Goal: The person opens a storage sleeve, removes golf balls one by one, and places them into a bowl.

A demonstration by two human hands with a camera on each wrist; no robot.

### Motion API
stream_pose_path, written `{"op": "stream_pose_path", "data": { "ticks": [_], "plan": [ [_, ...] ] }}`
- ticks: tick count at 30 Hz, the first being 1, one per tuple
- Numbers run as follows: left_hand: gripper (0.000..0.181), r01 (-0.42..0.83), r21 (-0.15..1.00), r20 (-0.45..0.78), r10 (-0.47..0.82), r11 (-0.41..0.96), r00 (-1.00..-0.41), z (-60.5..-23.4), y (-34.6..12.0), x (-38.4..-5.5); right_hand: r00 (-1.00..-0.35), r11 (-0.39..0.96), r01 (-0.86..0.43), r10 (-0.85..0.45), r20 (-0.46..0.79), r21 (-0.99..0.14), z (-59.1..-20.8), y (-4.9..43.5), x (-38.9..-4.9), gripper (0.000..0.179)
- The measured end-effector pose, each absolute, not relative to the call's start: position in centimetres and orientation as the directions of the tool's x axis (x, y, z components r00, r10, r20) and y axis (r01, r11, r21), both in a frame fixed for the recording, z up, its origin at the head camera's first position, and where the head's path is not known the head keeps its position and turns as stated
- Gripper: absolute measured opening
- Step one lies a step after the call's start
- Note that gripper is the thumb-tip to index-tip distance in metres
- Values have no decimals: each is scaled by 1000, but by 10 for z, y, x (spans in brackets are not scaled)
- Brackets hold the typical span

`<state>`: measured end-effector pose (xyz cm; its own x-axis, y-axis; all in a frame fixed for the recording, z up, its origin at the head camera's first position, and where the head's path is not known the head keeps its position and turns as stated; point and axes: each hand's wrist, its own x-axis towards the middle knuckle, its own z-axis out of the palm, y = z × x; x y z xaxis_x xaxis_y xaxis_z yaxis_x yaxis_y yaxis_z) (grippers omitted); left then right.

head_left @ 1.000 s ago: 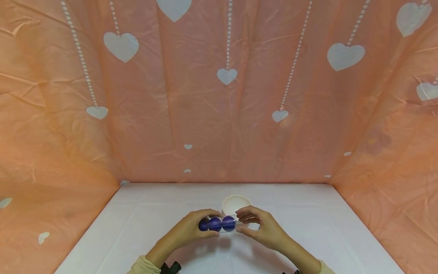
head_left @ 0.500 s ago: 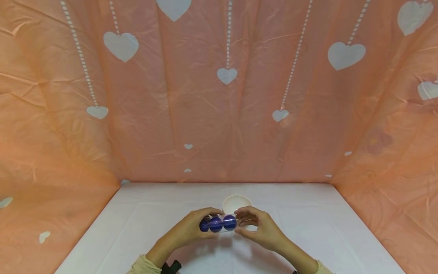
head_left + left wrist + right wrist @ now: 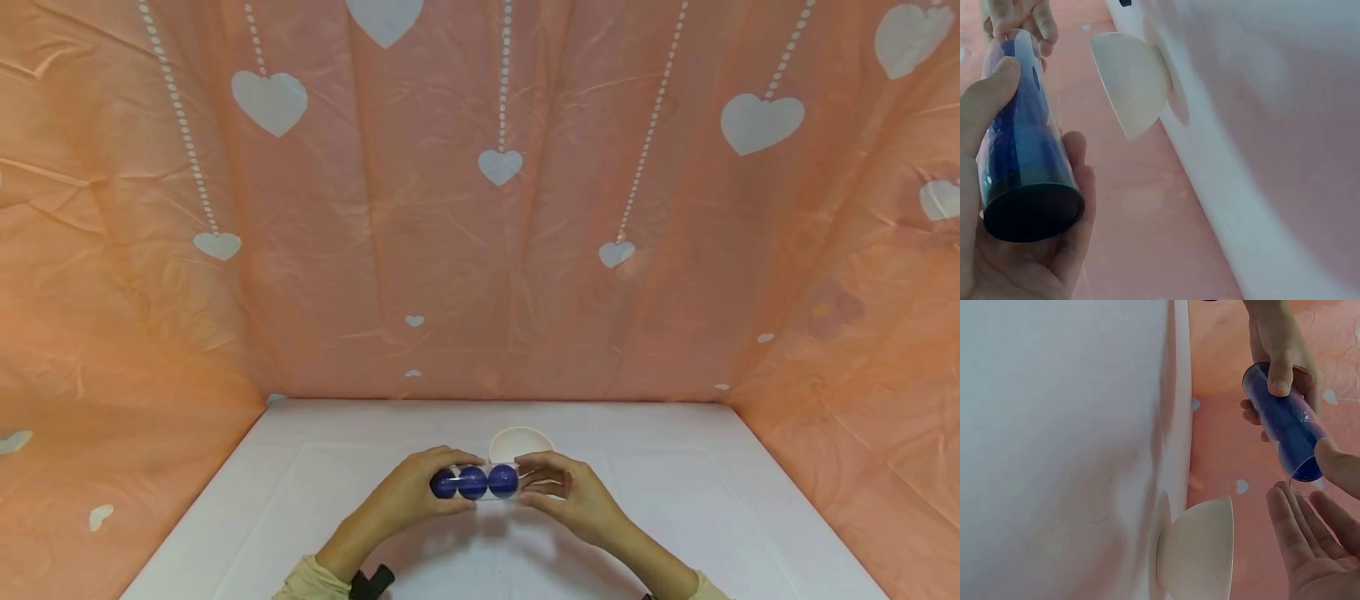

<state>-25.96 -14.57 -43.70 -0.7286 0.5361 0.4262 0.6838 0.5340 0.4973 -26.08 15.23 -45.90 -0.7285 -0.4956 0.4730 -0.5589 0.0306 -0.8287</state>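
A clear tube point(image 3: 487, 482) with a black end cap point(image 3: 1034, 212) lies sideways over the table, and three dark blue-purple balls point(image 3: 502, 481) show inside it. My left hand point(image 3: 416, 487) grips its capped end, thumb on the near side and fingers wrapped behind. At the other end is the tube's clear round mouth point(image 3: 1307, 470). There my right hand point(image 3: 573, 492) has its thumb on one side of the rim and its fingertips on the other. Just behind the tube, a cream bowl point(image 3: 1200, 550) stands upright on the table, partly covered by the hands in the head view.
The table point(image 3: 337, 433) is covered in white. Peach-coloured sheeting point(image 3: 450, 275) with white hearts rises behind it and on both sides. A dark strap piece point(image 3: 371, 581) sits at the left wrist.
The tube has risen slightly and sits more level, its left end shifted a little left with my left hand. My right fingertips have come in closer around the mouth.
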Motion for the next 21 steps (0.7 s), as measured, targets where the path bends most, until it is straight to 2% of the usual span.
{"op": "stream_pose_path", "data": {
  "ticks": [10, 21],
  "plan": [
    [51, 642, 560, 425, 484, 524, -765, -433, -144, -260, -746, -31, -509, -483, 459, -860, -460, 151, -265, 45],
    [50, 634, 528, 414, 480, 566, -773, -428, -146, -258, -750, -43, -493, -486, 450, -869, -461, 150, -266, 43]
  ]
}}
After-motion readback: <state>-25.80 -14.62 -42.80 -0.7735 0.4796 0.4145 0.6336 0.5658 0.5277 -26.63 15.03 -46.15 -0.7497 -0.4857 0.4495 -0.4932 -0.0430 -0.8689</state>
